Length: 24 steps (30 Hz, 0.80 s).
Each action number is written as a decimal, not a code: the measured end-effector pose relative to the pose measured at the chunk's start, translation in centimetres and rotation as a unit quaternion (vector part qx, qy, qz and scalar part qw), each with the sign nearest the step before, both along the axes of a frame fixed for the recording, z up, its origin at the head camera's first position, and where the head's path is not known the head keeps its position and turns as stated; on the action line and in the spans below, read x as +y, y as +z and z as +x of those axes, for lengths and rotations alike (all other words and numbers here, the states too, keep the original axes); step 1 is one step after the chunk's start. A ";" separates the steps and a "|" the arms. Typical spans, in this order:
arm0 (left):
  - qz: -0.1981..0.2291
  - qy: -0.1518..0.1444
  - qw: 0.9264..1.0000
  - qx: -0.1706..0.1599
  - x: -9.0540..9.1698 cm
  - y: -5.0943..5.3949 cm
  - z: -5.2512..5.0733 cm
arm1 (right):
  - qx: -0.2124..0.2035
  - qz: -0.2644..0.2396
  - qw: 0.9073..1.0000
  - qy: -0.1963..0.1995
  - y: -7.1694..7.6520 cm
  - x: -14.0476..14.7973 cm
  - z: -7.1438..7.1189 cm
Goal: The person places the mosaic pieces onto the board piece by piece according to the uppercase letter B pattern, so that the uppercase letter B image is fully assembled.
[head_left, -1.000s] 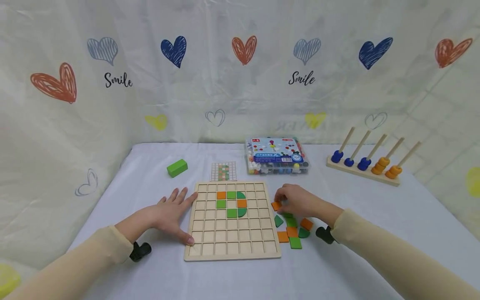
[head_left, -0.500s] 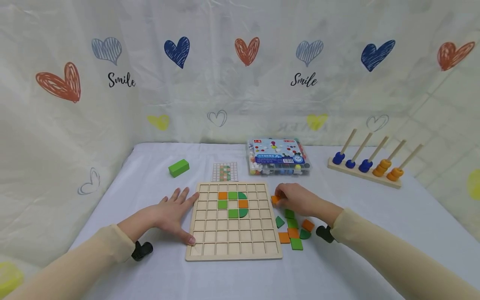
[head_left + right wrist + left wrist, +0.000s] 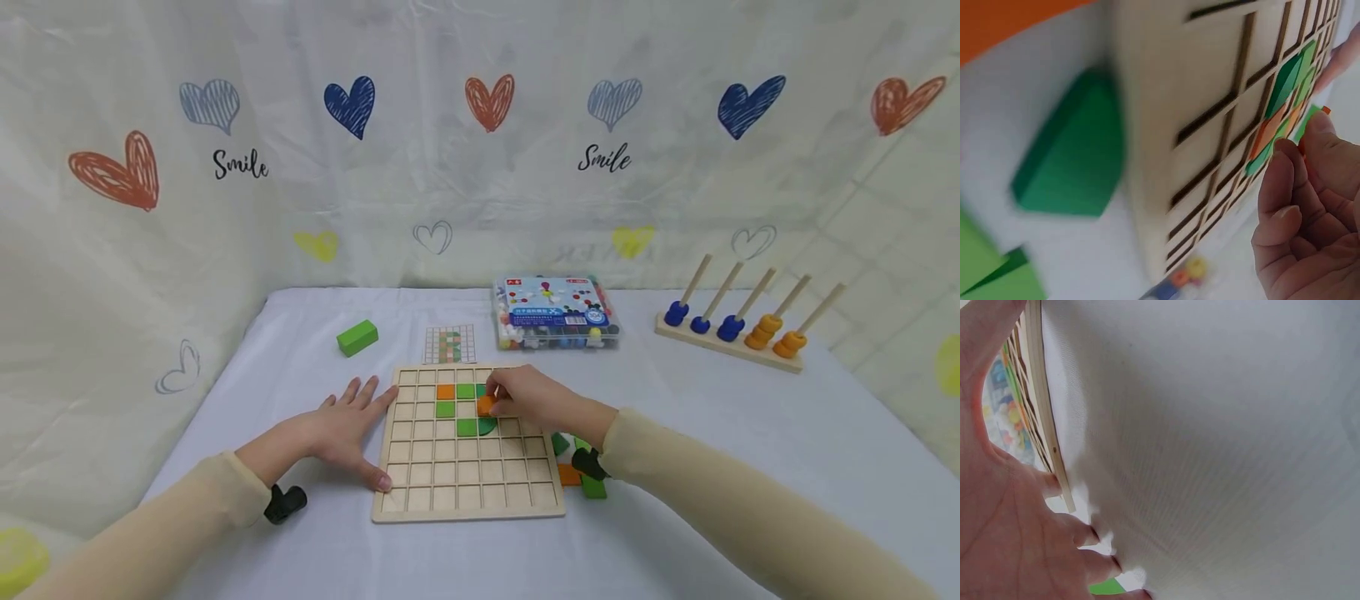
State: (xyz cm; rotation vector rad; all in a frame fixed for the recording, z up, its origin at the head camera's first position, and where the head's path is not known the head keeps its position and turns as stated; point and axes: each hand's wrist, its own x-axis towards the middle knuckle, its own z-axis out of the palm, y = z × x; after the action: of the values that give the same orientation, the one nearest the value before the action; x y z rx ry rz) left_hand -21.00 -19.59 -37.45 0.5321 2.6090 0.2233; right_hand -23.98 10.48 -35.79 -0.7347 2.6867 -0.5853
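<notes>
Orange tile (image 3: 484, 406), pinched in the right hand (image 3: 528, 396), was what I watched from afar: over the board (image 3: 456, 473), just right of a bare cell (image 3: 466, 408), while the left hand (image 3: 341, 429), spread wide and gripping nothing, touched the board's left edge, farther off

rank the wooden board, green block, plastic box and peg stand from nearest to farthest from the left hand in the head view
1. Wooden board: touching the left hand, on its right.
2. Green block: apart, just beyond the hand.
3. Plastic box: farther right, behind the board.
4. Peg stand: farthest right, past the box.
</notes>
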 end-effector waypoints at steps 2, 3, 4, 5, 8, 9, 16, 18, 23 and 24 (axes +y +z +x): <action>0.003 0.001 1.000 -0.001 0.0 0.0 0.0 | 0.003 0.005 1.000 0.011 -0.1 -1.0 0.2; 0.005 0.001 1.000 -0.001 0.0 -0.1 0.1 | 0.004 0.005 1.000 0.016 -0.1 -1.5 0.3; 0.006 0.001 1.000 -0.001 0.0 -0.1 0.1 | 0.006 0.007 1.000 0.022 -0.2 -2.0 0.5; 0.007 0.001 1.000 0.000 0.1 -0.1 0.1 | 0.010 0.010 1.000 0.026 -0.2 -2.4 0.6; 0.006 0.001 1.000 0.001 0.1 -0.2 0.1 | 0.011 0.012 0.999 0.031 -0.4 -3.6 0.9; 0.006 0.000 1.000 0.002 0.1 -0.2 0.1 | 0.012 0.016 0.999 0.031 -0.5 -3.9 1.0; 0.007 0.001 1.000 0.004 -0.1 -0.2 0.0 | 0.020 0.042 0.998 0.036 -0.7 -5.7 1.4; 0.007 0.001 1.000 0.004 -0.2 -0.3 -0.1 | 0.018 0.042 0.998 0.035 -0.6 -6.0 1.4; 0.006 0.001 1.000 0.004 -0.3 -0.5 -0.2 | 0.020 0.041 0.998 0.038 -0.5 -6.3 1.4; 0.006 0.001 1.000 0.004 -0.3 -0.5 -0.2 | 0.023 0.043 0.998 0.038 -0.6 -6.4 1.3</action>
State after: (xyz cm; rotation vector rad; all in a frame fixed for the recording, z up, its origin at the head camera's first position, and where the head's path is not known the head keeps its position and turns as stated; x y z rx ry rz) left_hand -21.19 -19.88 -38.00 0.5346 2.6174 0.2371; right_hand -22.64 4.11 -36.35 -0.8333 2.6933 -0.4357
